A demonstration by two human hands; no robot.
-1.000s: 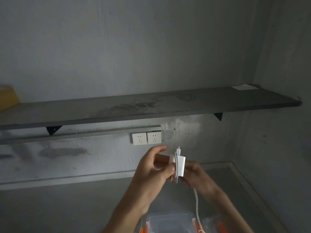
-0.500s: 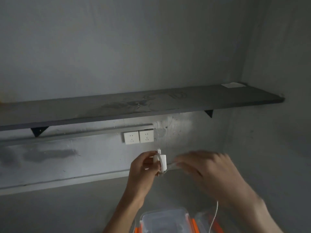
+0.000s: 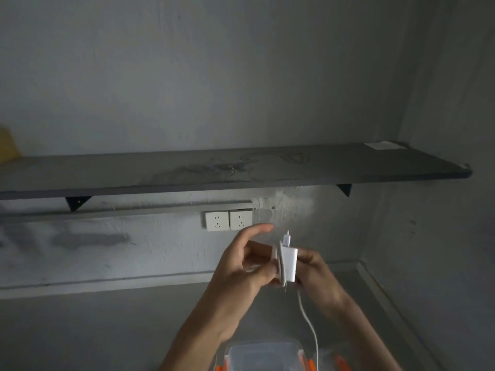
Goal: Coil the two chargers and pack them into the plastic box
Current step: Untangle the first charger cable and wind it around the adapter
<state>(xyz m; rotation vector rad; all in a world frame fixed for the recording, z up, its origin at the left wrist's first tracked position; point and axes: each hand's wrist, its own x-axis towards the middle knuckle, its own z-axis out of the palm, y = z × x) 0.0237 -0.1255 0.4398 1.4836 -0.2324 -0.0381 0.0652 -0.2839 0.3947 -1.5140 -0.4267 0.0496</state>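
A white charger block point(image 3: 289, 262) with several turns of white cable around it is held up in front of me. My left hand point(image 3: 245, 274) grips its left side, forefinger raised. My right hand point(image 3: 317, 274) is behind and to the right of the block, holding it and the cable. The loose cable end point(image 3: 308, 319) hangs down from the block toward the bottom edge. Below the hands stands a clear plastic box point(image 3: 263, 356) with orange clips, only its top showing. The second charger is not in view.
A long dark shelf point(image 3: 214, 170) on black brackets runs across the wall. Two white wall sockets point(image 3: 229, 220) sit just under it, left of my hands. A grey counter point(image 3: 107, 330) stretches below, meeting the right wall in a corner.
My right hand swung out to the right in a blur with the cable, then came back behind the block. The loose cable hanging below is shorter.
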